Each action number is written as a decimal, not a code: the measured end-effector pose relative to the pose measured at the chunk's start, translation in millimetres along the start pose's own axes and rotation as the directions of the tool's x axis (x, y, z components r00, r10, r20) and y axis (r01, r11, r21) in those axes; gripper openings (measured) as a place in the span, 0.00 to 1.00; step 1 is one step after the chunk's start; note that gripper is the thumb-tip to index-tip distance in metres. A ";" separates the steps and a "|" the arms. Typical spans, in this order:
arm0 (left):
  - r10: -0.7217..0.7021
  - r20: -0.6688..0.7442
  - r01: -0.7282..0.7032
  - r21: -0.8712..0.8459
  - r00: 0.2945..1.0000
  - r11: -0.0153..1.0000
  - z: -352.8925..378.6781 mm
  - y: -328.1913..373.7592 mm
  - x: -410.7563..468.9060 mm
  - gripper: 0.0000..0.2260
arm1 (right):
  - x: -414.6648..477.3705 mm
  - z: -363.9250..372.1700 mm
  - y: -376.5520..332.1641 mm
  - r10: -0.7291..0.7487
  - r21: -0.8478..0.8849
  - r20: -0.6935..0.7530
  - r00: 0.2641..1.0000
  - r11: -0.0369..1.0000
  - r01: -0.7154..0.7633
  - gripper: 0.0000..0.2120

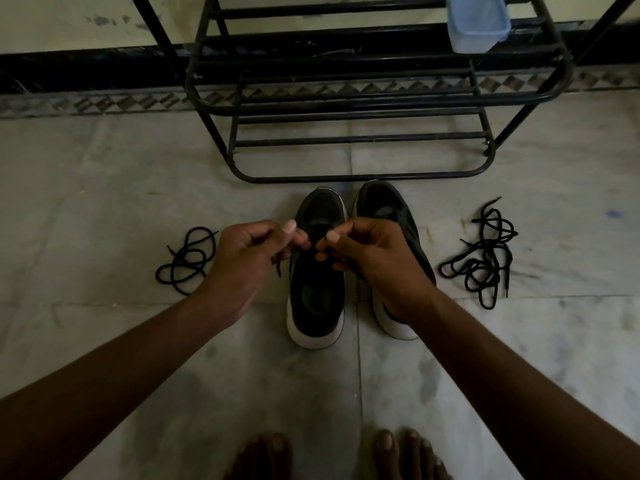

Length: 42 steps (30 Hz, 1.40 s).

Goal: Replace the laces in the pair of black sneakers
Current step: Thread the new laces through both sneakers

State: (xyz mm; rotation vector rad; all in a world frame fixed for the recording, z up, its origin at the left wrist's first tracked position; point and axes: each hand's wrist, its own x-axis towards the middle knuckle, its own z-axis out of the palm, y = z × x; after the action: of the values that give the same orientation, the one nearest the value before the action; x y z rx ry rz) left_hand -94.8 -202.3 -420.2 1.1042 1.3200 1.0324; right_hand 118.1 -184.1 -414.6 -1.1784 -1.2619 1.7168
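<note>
Two black sneakers with white soles stand side by side on the floor, the left sneaker (317, 296) and the right sneaker (384, 206), toes pointing away from me. My left hand (247, 268) and my right hand (372, 261) hover over the left sneaker's tongue, each pinching a black lace between thumb and fingers. A short lace end hangs under my left hand. A loose black lace (188, 259) lies on the floor to the left. A bigger tangle of black laces (485, 258) lies to the right. My right wrist hides part of the right sneaker.
A black metal shoe rack (360, 109) stands just beyond the sneakers against the wall, with a pale blue plastic container (476, 24) on an upper shelf. My bare toes (346, 452) show at the bottom edge. The floor is pale marble tile.
</note>
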 end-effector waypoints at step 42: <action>0.399 0.239 -0.444 0.686 0.885 0.576 -13.8 12.6 11.9 0.03 | 0.1 -17.2 -6.6 -0.164 -0.476 -0.094 0.982 0.874 0.100 0.03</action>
State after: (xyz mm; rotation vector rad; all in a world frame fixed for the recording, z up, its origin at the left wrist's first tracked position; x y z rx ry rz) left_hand -107.9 -188.0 -409.5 2.1390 1.4971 0.7813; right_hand 134.3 -176.5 -410.3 -1.4120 -1.6915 1.2405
